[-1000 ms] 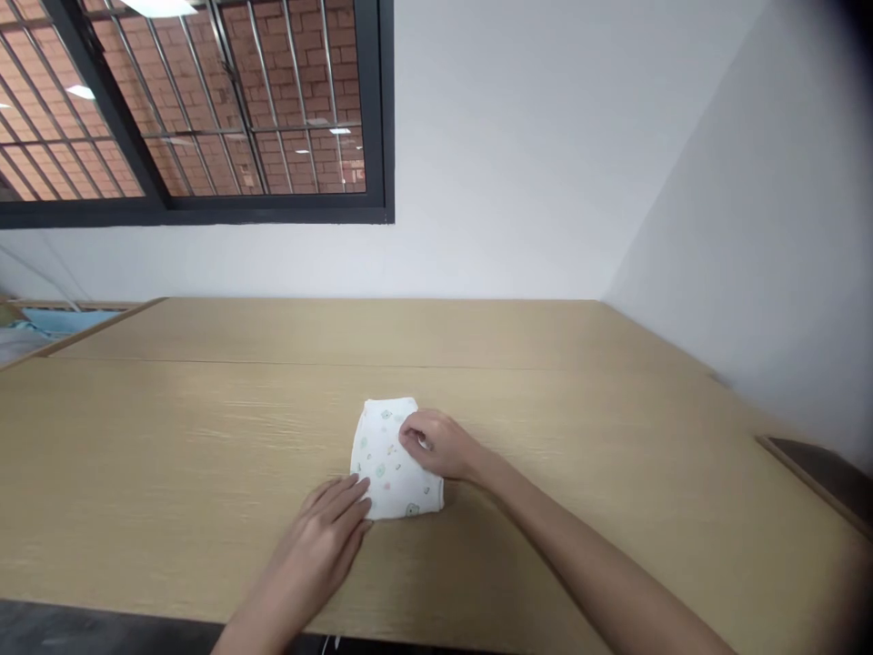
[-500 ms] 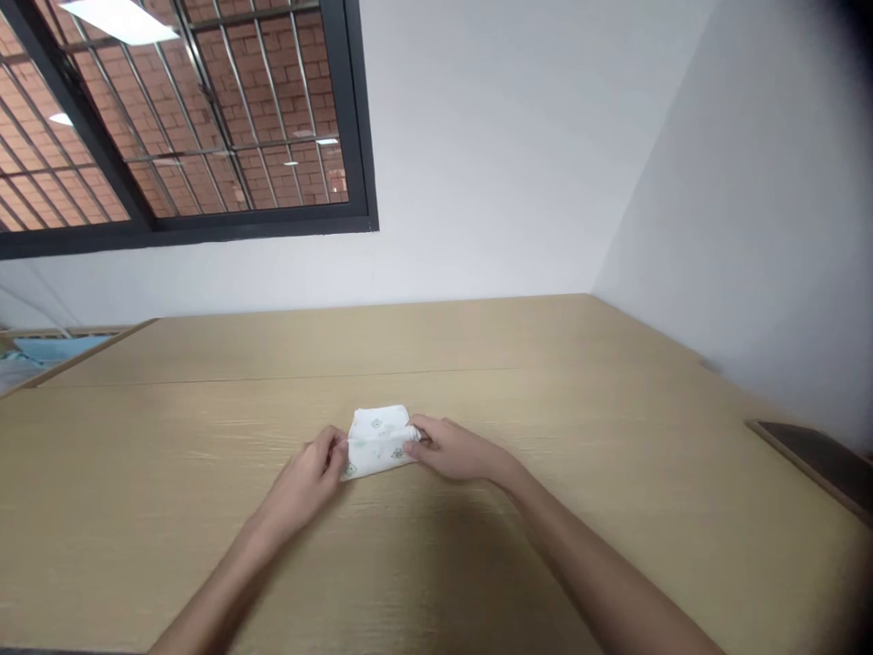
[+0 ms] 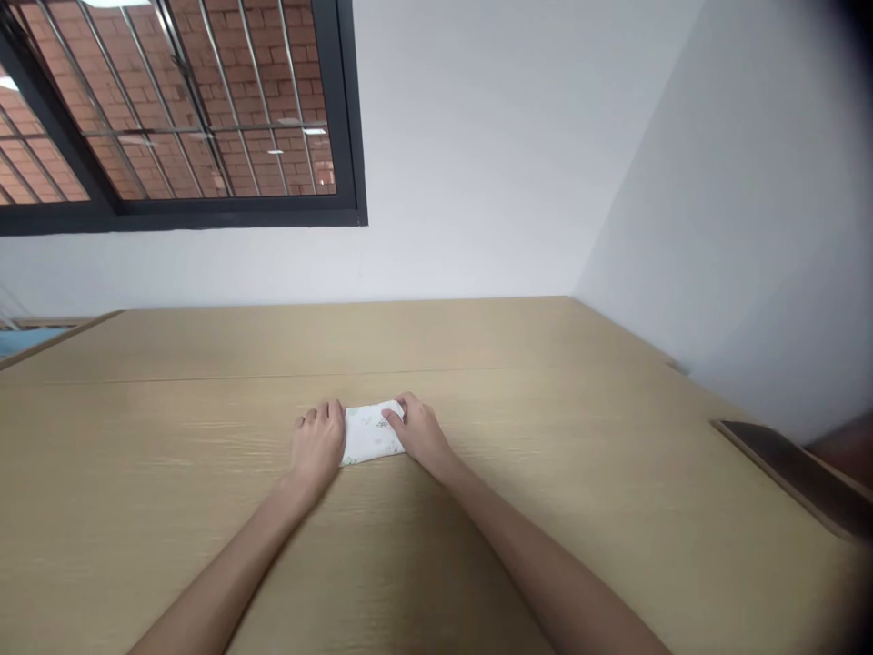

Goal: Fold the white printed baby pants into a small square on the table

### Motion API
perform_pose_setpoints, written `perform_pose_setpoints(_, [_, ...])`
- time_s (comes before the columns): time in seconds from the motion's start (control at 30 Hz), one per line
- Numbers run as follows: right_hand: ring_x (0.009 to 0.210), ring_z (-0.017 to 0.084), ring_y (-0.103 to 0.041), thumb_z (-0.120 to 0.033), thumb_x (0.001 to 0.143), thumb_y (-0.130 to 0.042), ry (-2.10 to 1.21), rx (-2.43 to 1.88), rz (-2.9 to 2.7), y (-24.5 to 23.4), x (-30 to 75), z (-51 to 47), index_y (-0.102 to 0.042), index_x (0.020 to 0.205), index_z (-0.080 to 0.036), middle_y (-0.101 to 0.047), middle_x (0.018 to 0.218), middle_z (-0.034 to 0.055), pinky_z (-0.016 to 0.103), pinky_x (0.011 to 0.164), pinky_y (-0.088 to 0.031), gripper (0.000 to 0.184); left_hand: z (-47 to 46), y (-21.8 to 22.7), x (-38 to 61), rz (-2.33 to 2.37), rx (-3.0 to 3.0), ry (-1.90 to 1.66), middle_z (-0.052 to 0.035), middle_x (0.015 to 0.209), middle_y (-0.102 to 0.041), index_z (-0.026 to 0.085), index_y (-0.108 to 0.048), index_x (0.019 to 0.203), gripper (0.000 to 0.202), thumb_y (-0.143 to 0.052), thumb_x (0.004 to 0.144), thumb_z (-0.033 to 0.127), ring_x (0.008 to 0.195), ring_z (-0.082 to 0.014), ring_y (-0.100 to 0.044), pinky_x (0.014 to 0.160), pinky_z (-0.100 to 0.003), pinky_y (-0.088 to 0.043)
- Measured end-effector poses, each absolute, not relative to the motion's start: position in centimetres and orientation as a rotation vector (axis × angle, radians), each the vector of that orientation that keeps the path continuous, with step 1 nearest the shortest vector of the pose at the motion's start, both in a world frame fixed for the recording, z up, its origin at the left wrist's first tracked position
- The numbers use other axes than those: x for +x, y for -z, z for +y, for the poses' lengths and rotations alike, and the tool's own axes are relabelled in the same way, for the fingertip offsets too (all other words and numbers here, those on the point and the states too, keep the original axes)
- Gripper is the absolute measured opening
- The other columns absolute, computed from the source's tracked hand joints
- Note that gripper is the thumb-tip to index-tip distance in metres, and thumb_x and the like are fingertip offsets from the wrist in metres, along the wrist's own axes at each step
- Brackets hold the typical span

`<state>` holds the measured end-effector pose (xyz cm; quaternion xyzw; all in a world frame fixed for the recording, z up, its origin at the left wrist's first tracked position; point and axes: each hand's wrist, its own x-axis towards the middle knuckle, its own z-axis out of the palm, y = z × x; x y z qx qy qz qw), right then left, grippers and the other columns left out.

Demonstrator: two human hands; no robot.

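A small white cloth with a faint printed pattern lies folded on the wooden tabletop. At its left edge my left hand is closed, fingers curled, gripping the side of the fabric. My right hand pinches the upper right corner, thumb on top of the cloth and fingers behind it. What lies under the folded layer is hidden.
A barred window with a dark frame is set in the white wall behind the tabletop. On the right a dark recessed panel edges the surface. Something light blue shows beyond the left edge.
The far flap of the cloth has been folded over, so it now looks like one flat, narrower rectangle. Both hands have moved slightly away from me, and the view has shifted a little.
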<state>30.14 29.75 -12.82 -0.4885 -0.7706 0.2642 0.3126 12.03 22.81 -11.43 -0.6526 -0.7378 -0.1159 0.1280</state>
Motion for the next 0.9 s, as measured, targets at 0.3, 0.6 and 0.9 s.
perform_pose_setpoints(0.3, [0.147, 0.029, -0.032, -0.036, 0.105, -0.029, -0.086, -0.836, -2.320, 11.4, 29.6, 26.1, -0.042, 0.148, -0.011, -0.040, 0.156, 0.0179, 0.048, 0.119, -0.029, 0.051, 21.0, 12.8, 13.2, -1.831, -2.154, 0.610, -0.0239, 0.154, -0.040, 0.003, -0.030, 0.150, 0.058, -0.036, 0.101, 0.034, 0.145, -0.0322, -0.036, 0.116, -0.048, -0.035])
perform_pose_setpoints(0.6, [0.153, 0.026, -0.022, -0.044, 0.107, -0.027, -0.138, -0.869, -2.606, 13.3, 30.1, 26.1, -0.029, 0.158, -0.016, -0.030, 0.163, 0.0134, 0.053, 0.124, -0.022, 0.057, 19.8, 16.5, 14.3, -1.871, -2.213, 0.528, -0.0244, 0.161, -0.028, 0.001, -0.025, 0.154, 0.073, -0.043, 0.095, 0.038, 0.153, -0.0345, -0.017, 0.122, -0.053, -0.026])
perform_pose_setpoints(0.9, [0.155, 0.028, -0.013, -0.049, 0.107, -0.026, -0.171, -0.925, -2.612, 13.2, 33.0, 27.3, -0.016, 0.160, -0.011, -0.018, 0.166, 0.0168, 0.053, 0.124, -0.022, 0.066, 20.3, 14.1, 11.8, -1.755, -2.169, 0.560, -0.0337, 0.154, -0.034, -0.006, -0.033, 0.147, 0.085, -0.041, 0.096, 0.062, 0.148, -0.0427, -0.028, 0.119, -0.057, -0.028])
